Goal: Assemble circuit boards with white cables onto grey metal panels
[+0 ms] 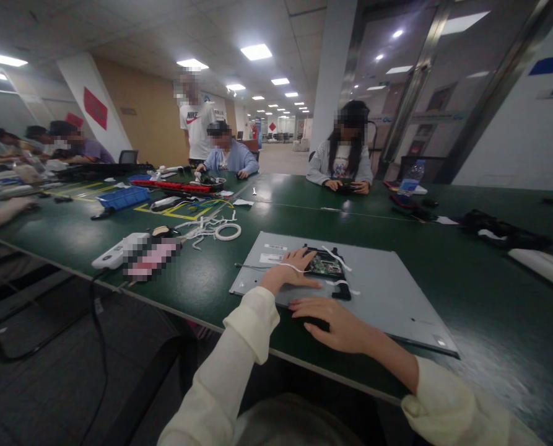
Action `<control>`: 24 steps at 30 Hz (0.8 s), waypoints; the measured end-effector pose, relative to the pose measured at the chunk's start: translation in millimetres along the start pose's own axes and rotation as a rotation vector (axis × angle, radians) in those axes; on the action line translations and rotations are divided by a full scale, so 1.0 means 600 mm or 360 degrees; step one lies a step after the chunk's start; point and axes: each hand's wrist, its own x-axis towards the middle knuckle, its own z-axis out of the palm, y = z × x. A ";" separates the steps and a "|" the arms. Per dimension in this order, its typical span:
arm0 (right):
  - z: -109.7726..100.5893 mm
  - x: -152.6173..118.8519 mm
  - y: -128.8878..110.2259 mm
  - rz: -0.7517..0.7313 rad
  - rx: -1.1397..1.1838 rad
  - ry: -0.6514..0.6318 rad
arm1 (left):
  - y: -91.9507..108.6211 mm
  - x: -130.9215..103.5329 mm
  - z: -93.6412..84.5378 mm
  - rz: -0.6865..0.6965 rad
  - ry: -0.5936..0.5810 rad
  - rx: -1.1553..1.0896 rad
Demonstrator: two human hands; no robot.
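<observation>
A flat grey display panel (378,291) lies on the green table in front of me. On it sits a green circuit board (325,265) in a black frame, with strips of white tape (339,259) across it. My left hand (291,271) rests open on the panel, its fingertips at the left side of the board. A thin cable (252,267) runs out from under this hand to the left. My right hand (334,322) is at the panel's near edge, fingers stretched out to the left. Something dark shows beneath its fingers; I cannot tell what it is.
To the left lie a white power strip (121,251), a ring of white tape (228,231) with loose strips, and a blue tray (124,198). A bottle (412,178) and black items (503,230) are at the right. People sit across the table, and another person's arm (4,215) reaches in from the left.
</observation>
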 end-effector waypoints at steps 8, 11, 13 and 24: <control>-0.002 0.000 -0.002 -0.0015 -0.0011 -0.0015 | 0.000 0.001 0.002 -0.0035 -0.0020 0.0021; -0.002 0.000 -0.002 -0.0018 -0.0005 -0.0019 | 0.000 0.000 0.001 -0.0025 -0.0018 0.0011; -0.003 0.000 -0.003 -0.0021 0.0002 -0.0017 | 0.000 -0.001 0.000 -0.0022 -0.0018 0.0007; -0.004 0.000 -0.004 -0.0032 0.0023 -0.0011 | -0.004 0.002 0.005 -0.0053 -0.0014 -0.0008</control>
